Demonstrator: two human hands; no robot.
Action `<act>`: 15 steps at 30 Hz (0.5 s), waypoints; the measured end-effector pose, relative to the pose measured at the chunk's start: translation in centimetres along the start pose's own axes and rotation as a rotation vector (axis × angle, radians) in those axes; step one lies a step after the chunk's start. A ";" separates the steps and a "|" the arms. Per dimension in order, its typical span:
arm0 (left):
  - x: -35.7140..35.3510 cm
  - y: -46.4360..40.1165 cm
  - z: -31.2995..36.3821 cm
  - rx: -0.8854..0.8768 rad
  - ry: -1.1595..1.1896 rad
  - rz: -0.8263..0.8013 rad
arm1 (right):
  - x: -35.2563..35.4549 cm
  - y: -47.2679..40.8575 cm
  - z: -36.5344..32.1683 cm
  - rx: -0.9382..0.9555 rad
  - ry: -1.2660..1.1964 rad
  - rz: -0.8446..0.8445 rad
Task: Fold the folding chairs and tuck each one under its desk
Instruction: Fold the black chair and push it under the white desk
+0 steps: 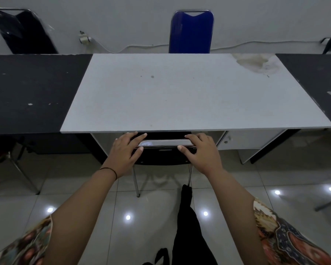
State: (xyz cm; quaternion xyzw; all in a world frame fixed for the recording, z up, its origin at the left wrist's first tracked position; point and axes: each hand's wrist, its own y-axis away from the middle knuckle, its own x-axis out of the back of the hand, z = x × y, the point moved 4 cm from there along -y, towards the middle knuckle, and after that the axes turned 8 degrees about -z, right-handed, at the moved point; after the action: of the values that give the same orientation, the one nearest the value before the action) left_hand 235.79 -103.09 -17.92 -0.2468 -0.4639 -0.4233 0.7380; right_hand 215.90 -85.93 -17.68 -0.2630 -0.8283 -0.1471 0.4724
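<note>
No writing or label can be read anywhere, and no container shows. The folding chair [165, 150] stands on the tiled floor [96, 207] at the near edge of the white table [180, 96], its top rail just under the table's front lip and its metal legs reaching back toward the person. The left hand [125, 150] lies over the left end of the rail, fingers stretched forward across it and thumb below. The right hand [201, 151] has its grip clamped on the right end, fingers curled over the top and thumb pressed to the near face. Dark tables [27, 92] adjoin on both sides. A blue chair [191, 33] and a black chair [25, 31] stand beyond, by the wall.
</note>
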 end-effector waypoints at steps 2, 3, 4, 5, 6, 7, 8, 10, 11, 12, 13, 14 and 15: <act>0.2 -0.9 -0.2 -0.009 -0.020 0.000 | 0.2 -0.9 0.0 -0.010 0.005 -0.007; 0.3 -1.4 -0.3 -0.008 -0.035 0.001 | 0.2 -1.2 -0.1 -0.010 0.013 -0.007; 0.3 -1.7 -0.2 0.001 -0.048 -0.002 | 0.2 -1.5 -0.2 -0.012 0.018 -0.006; 0.4 -2.0 -0.2 0.012 -0.054 -0.007 | 0.2 -1.8 -0.2 -0.015 0.020 -0.004; 0.4 -2.2 -0.1 0.022 -0.050 -0.012 | 0.1 -2.0 -0.3 -0.021 0.019 0.000; 0.5 -2.5 0.0 0.027 -0.045 -0.011 | 0.1 -2.3 -0.3 -0.028 0.017 0.003; 0.6 -2.7 0.1 0.028 -0.044 -0.006 | 0.1 -2.5 -0.4 -0.036 0.014 0.003; 0.7 -3.3 0.1 0.036 -0.046 -0.003 | 0.2 -3.1 -0.4 -0.050 0.014 -0.009; 0.8 -3.5 0.1 0.042 -0.042 -0.003 | 0.2 -3.2 -0.4 -0.055 0.019 -0.017; 0.7 -3.6 0.0 0.047 -0.038 -0.001 | 0.2 -3.4 -0.4 -0.061 0.024 -0.024; 0.8 -3.7 0.1 0.046 -0.039 0.002 | 0.2 -3.4 -0.4 -0.066 0.023 -0.025; 0.8 -3.6 0.1 0.041 -0.042 0.001 | 0.2 -3.3 -0.4 -0.074 0.016 -0.022; 0.7 -3.7 0.1 0.036 -0.044 -0.007 | 0.3 -3.3 -0.4 -0.083 0.011 -0.017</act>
State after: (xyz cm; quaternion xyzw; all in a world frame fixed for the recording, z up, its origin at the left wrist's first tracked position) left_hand 232.80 -105.23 -17.34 -0.2414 -0.4885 -0.4118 0.7304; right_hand 214.19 -88.74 -17.24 -0.2742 -0.8210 -0.1868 0.4646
